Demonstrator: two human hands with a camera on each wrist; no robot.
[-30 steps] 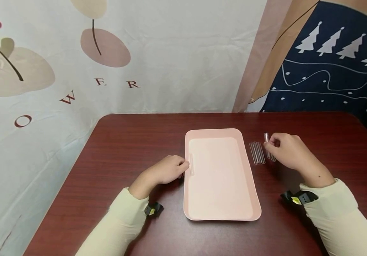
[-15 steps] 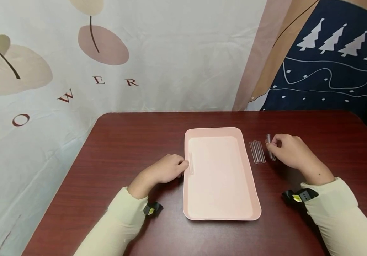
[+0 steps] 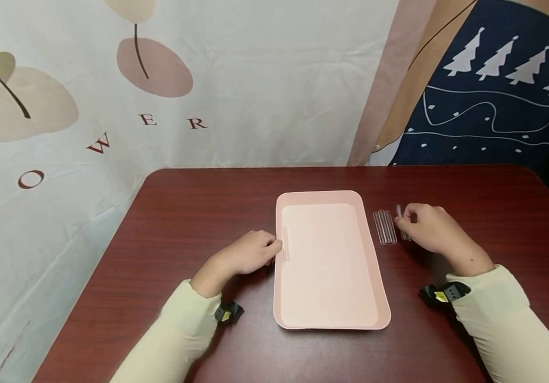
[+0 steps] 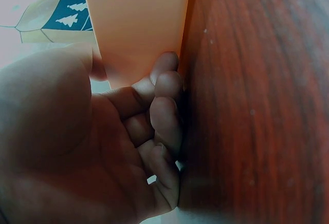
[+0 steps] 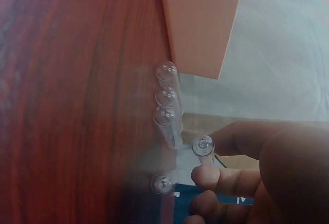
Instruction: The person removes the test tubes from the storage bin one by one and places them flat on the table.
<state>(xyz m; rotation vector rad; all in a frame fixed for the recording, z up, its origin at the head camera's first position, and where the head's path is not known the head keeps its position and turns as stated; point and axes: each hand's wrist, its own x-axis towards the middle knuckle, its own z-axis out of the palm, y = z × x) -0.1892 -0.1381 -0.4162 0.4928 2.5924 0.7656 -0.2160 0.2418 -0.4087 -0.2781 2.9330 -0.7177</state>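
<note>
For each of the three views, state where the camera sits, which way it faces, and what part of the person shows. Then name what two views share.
Head: worn high, facing forward and down at the table, pink tray, both hands and sleeves.
Left wrist: low behind the left hand, facing along the table; curled fingers at the tray edge.
Right wrist: low behind the right hand, facing three loose tubes; fingers pinch another tube.
Shared: both wrist views show the tray and the tabletop.

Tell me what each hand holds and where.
The right hand pinches a clear tube near its middle. The left hand holds another tube by its side, against the tray rim.
</note>
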